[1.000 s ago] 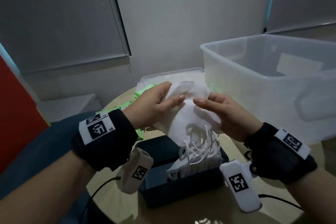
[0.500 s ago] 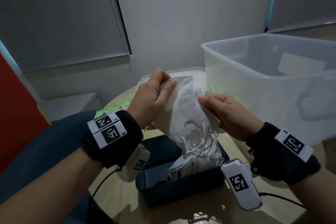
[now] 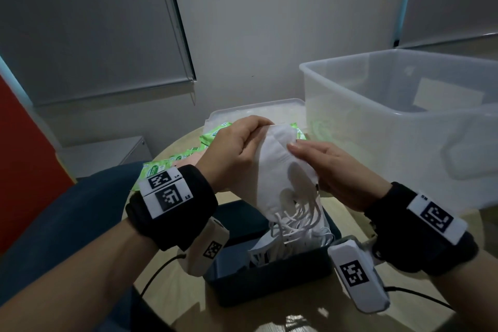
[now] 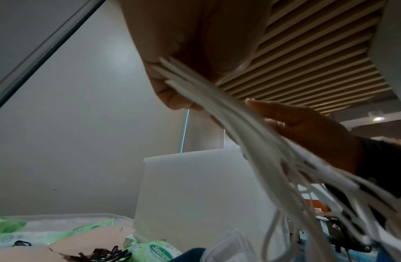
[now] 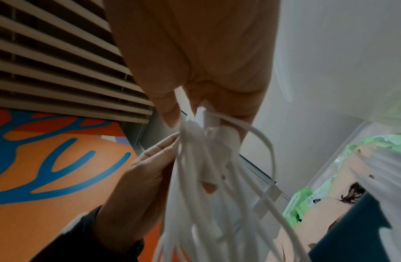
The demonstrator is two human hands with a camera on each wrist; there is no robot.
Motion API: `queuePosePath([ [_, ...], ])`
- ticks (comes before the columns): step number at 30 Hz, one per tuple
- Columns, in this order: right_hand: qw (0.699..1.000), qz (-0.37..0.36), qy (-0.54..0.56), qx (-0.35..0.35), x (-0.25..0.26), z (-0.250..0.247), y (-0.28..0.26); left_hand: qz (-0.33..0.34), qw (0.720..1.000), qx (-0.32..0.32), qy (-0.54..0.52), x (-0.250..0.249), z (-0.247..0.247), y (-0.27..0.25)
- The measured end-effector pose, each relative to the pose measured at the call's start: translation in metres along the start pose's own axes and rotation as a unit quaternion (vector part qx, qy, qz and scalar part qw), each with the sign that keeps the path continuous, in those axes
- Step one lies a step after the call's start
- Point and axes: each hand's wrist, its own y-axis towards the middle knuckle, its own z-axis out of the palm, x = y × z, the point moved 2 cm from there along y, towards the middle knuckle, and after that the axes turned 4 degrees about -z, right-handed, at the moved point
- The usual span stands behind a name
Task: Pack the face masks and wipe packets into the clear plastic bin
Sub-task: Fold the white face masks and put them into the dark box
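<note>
Round wooden desk (image 3: 186,224) against a grey wall with drawn blinds; red panel at far left. Left hand (image 3: 231,148) pinches the top edge of a stack of white face masks (image 3: 280,170), thumb and fingers curled over it. Right hand (image 3: 336,170) holds the stack's right side, fingers laid along it, thumb behind; right-wrist view shows its grip pinching the mask edges. Stack is held in the air above a dark open box (image 3: 269,275) near the desk's front edge; ear loops (image 3: 296,218) dangle into the box, more masks inside. Green wipe packets (image 3: 159,170) lie on the desk behind the left wrist. Clear plastic bin (image 3: 404,127) stands at right, its lid (image 3: 256,110) flat behind the hands.
</note>
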Motion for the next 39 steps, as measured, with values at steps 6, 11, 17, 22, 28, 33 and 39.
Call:
queuePosePath([
  [6,1.0,-0.018,0.02,0.013,-0.005,0.006,0.006,0.073,0.997,0.018,0.02,-0.01,0.013,-0.004],
  [11,0.999,-0.022,0.037,0.018,-0.007,0.008,0.006,0.102,0.995,0.007,0.023,-0.012,0.013,-0.004],
  [17,0.993,-0.007,-0.114,0.041,-0.001,0.009,-0.003,0.064,0.997,-0.041,0.011,-0.004,0.009,0.0],
  [22,0.966,-0.068,-0.247,-0.021,-0.002,0.013,0.003,0.053,0.998,-0.025,0.008,-0.016,0.018,-0.003],
  [28,0.956,-0.118,-0.263,-0.045,-0.001,0.017,0.004,0.04,0.995,-0.089,0.025,-0.019,0.023,0.002],
  [33,0.954,-0.14,-0.257,-0.066,0.002,0.018,0.006,0.045,0.993,-0.107,-0.004,-0.017,0.029,0.005],
  [39,0.957,-0.157,-0.23,-0.085,0.005,0.006,0.007,-0.088,0.988,0.054,-0.118,-0.007,0.013,0.01],
])
